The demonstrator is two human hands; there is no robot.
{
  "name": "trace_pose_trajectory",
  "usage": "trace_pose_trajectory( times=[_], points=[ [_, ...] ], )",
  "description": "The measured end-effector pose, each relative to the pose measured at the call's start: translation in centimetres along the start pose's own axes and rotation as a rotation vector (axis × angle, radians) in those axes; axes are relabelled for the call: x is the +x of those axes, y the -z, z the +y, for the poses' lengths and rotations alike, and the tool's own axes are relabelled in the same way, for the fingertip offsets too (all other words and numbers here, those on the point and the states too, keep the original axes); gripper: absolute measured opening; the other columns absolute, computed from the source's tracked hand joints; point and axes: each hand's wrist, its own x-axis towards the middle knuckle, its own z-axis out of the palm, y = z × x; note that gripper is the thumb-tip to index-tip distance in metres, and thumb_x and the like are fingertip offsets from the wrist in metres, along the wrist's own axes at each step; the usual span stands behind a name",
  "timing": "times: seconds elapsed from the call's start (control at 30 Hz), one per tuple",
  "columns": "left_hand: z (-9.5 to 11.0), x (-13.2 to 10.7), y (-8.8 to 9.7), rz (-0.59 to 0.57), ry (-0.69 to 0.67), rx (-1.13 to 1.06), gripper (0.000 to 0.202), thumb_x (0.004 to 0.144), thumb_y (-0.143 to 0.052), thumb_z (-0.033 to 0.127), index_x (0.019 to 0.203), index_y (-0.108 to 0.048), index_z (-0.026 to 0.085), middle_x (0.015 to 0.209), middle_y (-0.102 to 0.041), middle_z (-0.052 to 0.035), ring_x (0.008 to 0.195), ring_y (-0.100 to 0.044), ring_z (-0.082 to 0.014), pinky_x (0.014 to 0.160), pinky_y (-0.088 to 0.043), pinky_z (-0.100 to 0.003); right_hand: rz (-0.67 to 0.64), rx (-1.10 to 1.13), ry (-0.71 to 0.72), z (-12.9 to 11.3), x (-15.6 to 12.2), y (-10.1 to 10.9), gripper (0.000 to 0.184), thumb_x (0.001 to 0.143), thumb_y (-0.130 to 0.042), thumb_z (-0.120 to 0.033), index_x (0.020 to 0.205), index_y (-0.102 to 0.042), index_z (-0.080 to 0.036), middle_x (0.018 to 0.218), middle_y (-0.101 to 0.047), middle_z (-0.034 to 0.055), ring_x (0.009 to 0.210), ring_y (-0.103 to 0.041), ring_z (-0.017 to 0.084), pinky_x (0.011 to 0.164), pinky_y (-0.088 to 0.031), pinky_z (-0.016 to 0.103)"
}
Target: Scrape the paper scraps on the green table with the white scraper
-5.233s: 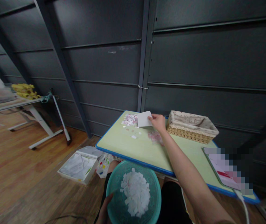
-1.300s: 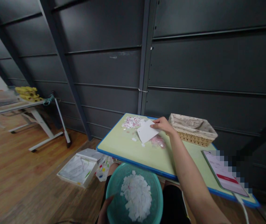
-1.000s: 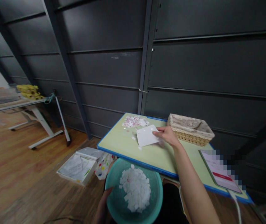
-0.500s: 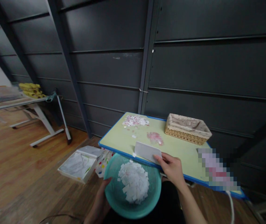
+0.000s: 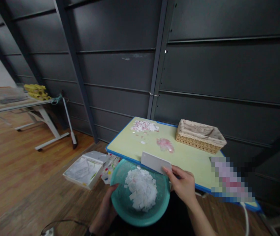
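My left hand (image 5: 107, 208) grips the left rim of a teal basin (image 5: 122, 213) that holds a heap of white paper scraps (image 5: 140, 188); the basin sits below the near edge of the table. My right hand (image 5: 183, 183) pinches a white card (image 5: 155, 162) at the table's near edge, right above the basin. On the pale green table (image 5: 191, 157) lie a pile of white and pink scraps (image 5: 145, 126) at the far left and a smaller pink patch (image 5: 165, 144) in the middle.
A woven basket (image 5: 200, 136) stands at the back of the table. A blurred sheet (image 5: 228, 180) lies at the table's right end. An open white box (image 5: 87, 165) and a spotted bag (image 5: 109, 165) rest on the wooden floor. Another table (image 5: 19, 101) stands far left.
My right hand has drawn the white card from the far piles back to the near table edge, over the basin. Small scraps that lay near the card are gone from the table.
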Motion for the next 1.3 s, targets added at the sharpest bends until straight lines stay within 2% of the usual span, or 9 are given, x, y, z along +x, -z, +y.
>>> trace_pose_trajectory(
  times=[0.2, 0.37, 0.47, 0.57, 0.73, 0.9, 1.03, 1.2, 1.3],
  points=[
    [0.5, 0.0, -0.2, 0.004, 0.044, -0.018, 0.058, 0.077, -0.060, 0.023, 0.129, -0.047, 0.002, 0.094, -0.076, -0.0155, 0.104, -0.064, -0.0322, 0.096, -0.045, -0.047, 0.168, -0.040, -0.009, 0.6, 3.2, -1.4, 0.031, 0.077, -0.057, -0.047, 0.082, -0.073, -0.021, 0.079, -0.073, 0.0080, 0.068, -0.066, 0.024, 0.065, -0.051, 0.033],
    [0.3, 0.2, 0.2, 0.003, 0.038, -0.008, 0.062, 0.073, -0.066, 0.028, 0.129, -0.049, 0.005, 0.101, -0.074, -0.0166, 0.103, -0.064, -0.0348, 0.093, -0.047, -0.049, 0.108, -0.168, 0.153, 0.9, 8.5, -4.0, 0.036, 0.085, -0.047, -0.044, 0.085, -0.072, -0.018, 0.084, -0.073, 0.0094, 0.070, -0.065, 0.022, 0.067, -0.048, 0.031],
    [0.1, 0.6, 0.9, -0.023, 0.035, 0.000, 0.060, 0.072, -0.067, 0.029, 0.125, -0.053, 0.005, 0.100, -0.075, -0.0167, 0.101, -0.065, -0.0345, 0.092, -0.047, -0.048, 0.034, -0.261, 0.262, 0.7, 9.9, -4.9, 0.036, 0.087, -0.044, -0.039, 0.081, -0.072, -0.017, 0.077, -0.072, 0.0089, 0.067, -0.064, 0.020, 0.065, -0.045, 0.028],
    [0.1, 0.9, 1.4, -0.031, 0.051, 0.010, 0.059, 0.073, -0.066, 0.029, 0.124, -0.053, 0.004, 0.098, -0.075, -0.0161, 0.102, -0.064, -0.0341, 0.092, -0.048, -0.049, 0.055, -0.313, 0.283, 0.6, 9.5, -4.7, 0.033, 0.086, -0.046, -0.037, 0.078, -0.071, -0.017, 0.072, -0.071, 0.0078, 0.062, -0.063, 0.019, 0.061, -0.044, 0.027],
    [0.3, 0.2, 0.6, 0.006, 0.008, 0.002, 0.059, 0.074, -0.065, 0.029, 0.128, -0.051, 0.008, 0.097, -0.076, -0.0138, 0.103, -0.064, -0.0345, 0.089, -0.049, -0.050, 0.212, -0.301, 0.243, 0.8, 8.1, -3.5, 0.030, 0.083, -0.051, -0.039, 0.079, -0.072, -0.018, 0.075, -0.072, 0.0077, 0.057, -0.063, 0.018, 0.059, -0.046, 0.027],
    [0.5, -0.4, -0.2, 0.025, 0.035, -0.063, 0.058, 0.075, -0.063, 0.027, 0.128, -0.051, 0.008, 0.098, -0.076, -0.0126, 0.104, -0.063, -0.0334, 0.088, -0.051, -0.046, 0.220, -0.272, 0.227, 1.5, 7.3, -2.7, 0.032, 0.082, -0.051, -0.040, 0.080, -0.073, -0.017, 0.075, -0.073, 0.0075, 0.056, -0.064, 0.018, 0.056, -0.046, 0.026],
    [0.5, 0.2, 0.2, 0.062, 0.053, -0.054, 0.051, 0.074, -0.062, 0.021, 0.121, -0.056, 0.004, 0.093, -0.076, -0.0141, 0.101, -0.065, -0.0335, 0.090, -0.050, -0.045, 0.319, -0.257, 0.164, 1.9, 6.5, -2.1, 0.035, 0.080, -0.054, -0.043, 0.081, -0.073, -0.015, 0.070, -0.072, 0.0075, 0.054, -0.063, 0.019, 0.054, -0.046, 0.027],
    [0.3, 0.4, 0.7, 0.044, 0.107, -0.043, 0.050, 0.074, -0.063, 0.024, 0.121, -0.057, 0.006, 0.096, -0.076, -0.0143, 0.102, -0.064, -0.0336, 0.091, -0.049, -0.048, 0.322, -0.225, 0.146, 2.1, 5.2, -1.4, 0.034, 0.079, -0.056, -0.044, 0.079, -0.073, -0.014, 0.069, -0.072, 0.0067, 0.053, -0.063, 0.018, 0.053, -0.046, 0.026],
    [0.0, 0.4, 0.8, 0.042, 0.058, 0.003, 0.053, 0.074, -0.064, 0.024, 0.122, -0.056, 0.006, 0.094, -0.076, -0.0148, 0.101, -0.065, -0.0341, 0.089, -0.050, -0.050, 0.363, -0.207, 0.131, 2.1, 4.3, -1.0, 0.034, 0.079, -0.058, -0.044, 0.081, -0.073, -0.013, 0.070, -0.072, 0.0066, 0.052, -0.062, 0.017, 0.052, -0.046, 0.025]
  ],
)
